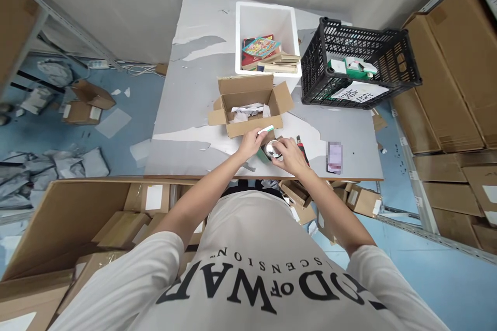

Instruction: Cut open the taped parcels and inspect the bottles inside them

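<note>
My left hand (250, 145) pinches a thin white piece with a green edge (266, 130), close to the front of an open cardboard box (248, 128). It may be the flap of a small box; I cannot tell. My right hand (290, 156) has its fingers closed around a shiny silver round object (272, 150). Under and beside that object shows part of a small green box (262, 155), mostly hidden by the hands. Crumpled white paper (250, 110) lies inside the cardboard box. A red and black tool (302, 149), perhaps a utility knife, lies just right of my right hand.
A white foam box (238, 36) with books and a black plastic crate (312, 70) with small packages stand at the table's back. A phone (334, 157) lies at the right. Below the table's front edge is a big carton (42, 222) of parcels; shelves flank both sides.
</note>
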`<state>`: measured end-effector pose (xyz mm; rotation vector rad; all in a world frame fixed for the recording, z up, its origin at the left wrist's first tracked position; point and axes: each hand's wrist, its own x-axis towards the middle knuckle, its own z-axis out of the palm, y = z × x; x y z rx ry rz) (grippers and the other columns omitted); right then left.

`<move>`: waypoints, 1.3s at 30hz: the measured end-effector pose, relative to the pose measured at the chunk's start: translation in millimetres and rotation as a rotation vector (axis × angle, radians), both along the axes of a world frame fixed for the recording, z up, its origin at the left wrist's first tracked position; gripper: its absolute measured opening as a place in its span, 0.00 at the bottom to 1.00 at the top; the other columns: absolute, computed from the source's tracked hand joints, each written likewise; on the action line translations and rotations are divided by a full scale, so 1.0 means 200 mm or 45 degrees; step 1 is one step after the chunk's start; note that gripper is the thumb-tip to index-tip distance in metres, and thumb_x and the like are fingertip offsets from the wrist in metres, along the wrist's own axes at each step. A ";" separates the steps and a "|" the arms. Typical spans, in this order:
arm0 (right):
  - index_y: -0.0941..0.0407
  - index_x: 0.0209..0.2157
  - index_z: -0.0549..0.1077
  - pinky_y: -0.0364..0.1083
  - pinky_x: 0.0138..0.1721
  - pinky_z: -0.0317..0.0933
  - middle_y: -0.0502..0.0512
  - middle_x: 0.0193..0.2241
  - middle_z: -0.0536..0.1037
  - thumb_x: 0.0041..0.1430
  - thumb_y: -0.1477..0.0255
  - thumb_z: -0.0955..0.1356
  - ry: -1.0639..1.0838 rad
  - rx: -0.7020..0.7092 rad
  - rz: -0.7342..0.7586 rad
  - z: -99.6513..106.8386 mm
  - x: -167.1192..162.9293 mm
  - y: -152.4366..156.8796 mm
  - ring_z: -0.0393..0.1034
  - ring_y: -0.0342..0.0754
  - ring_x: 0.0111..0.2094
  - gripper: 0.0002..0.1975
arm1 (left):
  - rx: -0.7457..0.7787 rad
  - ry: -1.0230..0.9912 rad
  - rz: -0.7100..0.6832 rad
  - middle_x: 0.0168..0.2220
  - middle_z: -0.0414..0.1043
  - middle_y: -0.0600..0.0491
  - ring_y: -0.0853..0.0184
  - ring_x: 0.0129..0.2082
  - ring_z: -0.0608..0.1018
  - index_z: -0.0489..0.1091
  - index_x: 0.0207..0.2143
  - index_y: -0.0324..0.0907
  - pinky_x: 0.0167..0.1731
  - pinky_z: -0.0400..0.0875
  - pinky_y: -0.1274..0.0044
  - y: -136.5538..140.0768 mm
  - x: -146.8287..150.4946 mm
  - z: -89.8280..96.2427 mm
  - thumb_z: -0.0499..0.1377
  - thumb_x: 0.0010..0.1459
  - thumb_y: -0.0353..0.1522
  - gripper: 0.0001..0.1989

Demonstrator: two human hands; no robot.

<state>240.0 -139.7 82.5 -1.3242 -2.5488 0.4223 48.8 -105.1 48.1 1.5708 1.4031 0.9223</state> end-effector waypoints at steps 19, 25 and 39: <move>0.54 0.52 0.68 0.56 0.47 0.62 0.65 0.58 0.68 0.62 0.70 0.63 -0.376 -0.051 0.040 0.11 -0.01 0.00 0.71 0.58 0.49 0.16 | 0.005 -0.084 0.094 0.22 0.64 0.56 0.70 0.24 0.65 0.71 0.31 0.39 0.26 0.58 0.77 0.01 0.02 -0.03 0.51 0.61 0.46 0.20; 0.57 0.58 0.65 0.58 0.57 0.58 0.66 0.59 0.66 0.60 0.69 0.64 0.140 -0.118 -0.160 -0.09 0.09 -0.03 0.62 0.58 0.59 0.24 | -0.029 -0.125 0.126 0.25 0.70 0.54 0.67 0.29 0.71 0.72 0.33 0.38 0.31 0.65 0.76 -0.01 0.03 -0.02 0.51 0.59 0.50 0.24; 0.54 0.52 0.64 0.52 0.46 0.71 0.61 0.49 0.74 0.59 0.65 0.64 0.860 -0.659 -0.303 -0.25 0.18 0.04 0.72 0.50 0.48 0.19 | -0.128 -0.337 0.249 0.58 0.66 0.41 0.61 0.57 0.70 0.63 0.57 0.40 0.57 0.63 0.67 -0.30 0.15 -0.30 0.54 0.61 0.45 0.26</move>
